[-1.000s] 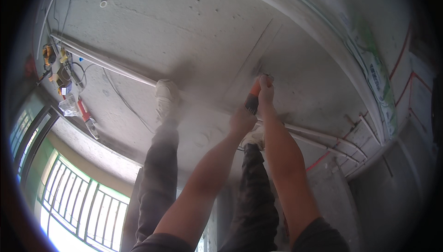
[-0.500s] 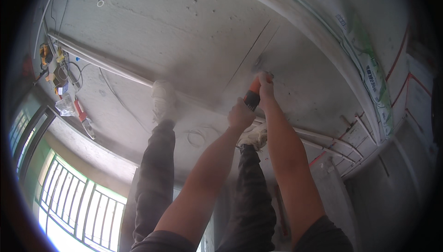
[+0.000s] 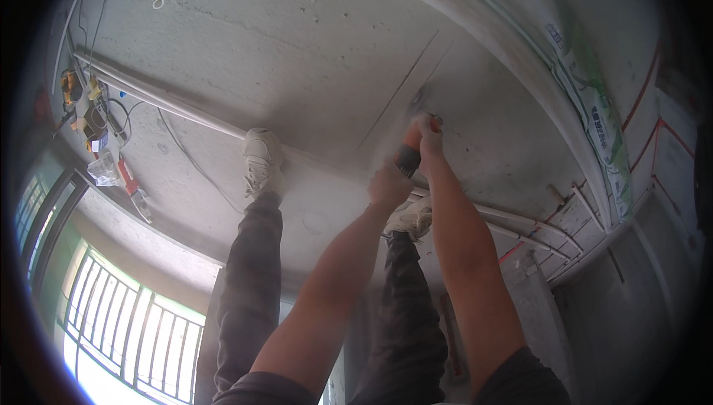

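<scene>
Both my hands are closed on an orange and black angle grinder (image 3: pixel 408 155) held low over the concrete floor. My left hand (image 3: pixel 390 185) wraps round its rear end, and my right hand (image 3: pixel 430 140) grips the front near the head. Pale dust blurs the disc end, so I cannot make out how deep it sits in the floor. Two thin, dark, nearly parallel lines run along the concrete by the disc; the longer cut line (image 3: pixel 402 90) reaches both ahead of the grinder and to its left.
White pipes (image 3: pixel 171 104) run across the floor beside my shoes (image 3: pixel 263 158). Power tools and cables (image 3: pixel 95 112) lie at far left, near a red-handled tool (image 3: pixel 132 184). Long wrapped pipes (image 3: pixel 600 134) curve along the right. A railed window (image 3: pixel 134 327) stands at lower left.
Dust around my left shoe has thinned, and the shoe shows more clearly. The grinder and both hands have hardly shifted. The view has moved very slightly.
</scene>
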`<state>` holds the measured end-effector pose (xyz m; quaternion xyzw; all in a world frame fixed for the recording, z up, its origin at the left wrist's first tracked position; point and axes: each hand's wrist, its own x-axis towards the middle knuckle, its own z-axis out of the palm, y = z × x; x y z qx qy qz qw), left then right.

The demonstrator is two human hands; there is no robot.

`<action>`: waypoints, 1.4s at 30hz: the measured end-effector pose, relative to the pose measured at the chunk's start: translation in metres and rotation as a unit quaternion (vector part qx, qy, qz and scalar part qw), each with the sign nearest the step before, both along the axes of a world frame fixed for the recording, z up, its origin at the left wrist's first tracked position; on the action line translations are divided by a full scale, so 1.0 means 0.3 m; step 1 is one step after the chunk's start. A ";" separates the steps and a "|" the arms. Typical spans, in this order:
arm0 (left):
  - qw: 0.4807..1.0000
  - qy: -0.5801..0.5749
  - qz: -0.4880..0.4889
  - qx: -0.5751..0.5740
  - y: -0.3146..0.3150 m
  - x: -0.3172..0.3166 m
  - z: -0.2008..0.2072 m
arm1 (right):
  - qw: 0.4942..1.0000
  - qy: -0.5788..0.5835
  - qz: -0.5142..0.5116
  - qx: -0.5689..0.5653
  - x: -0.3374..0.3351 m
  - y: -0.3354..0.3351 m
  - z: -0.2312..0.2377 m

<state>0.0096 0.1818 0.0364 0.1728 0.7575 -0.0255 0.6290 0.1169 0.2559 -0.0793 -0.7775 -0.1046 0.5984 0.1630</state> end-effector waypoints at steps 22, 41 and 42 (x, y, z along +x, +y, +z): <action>0.998 -0.029 0.045 0.037 -0.064 0.049 -0.112 | 0.997 0.010 0.052 -0.053 0.027 0.013 -0.028; 0.999 -0.020 -0.008 0.030 -0.253 -0.010 0.004 | 0.996 0.056 0.002 0.072 0.002 -0.289 -0.064; 1.000 -0.012 -0.003 0.018 -0.247 -0.017 0.003 | 0.993 0.038 0.031 0.111 -0.029 -0.281 -0.023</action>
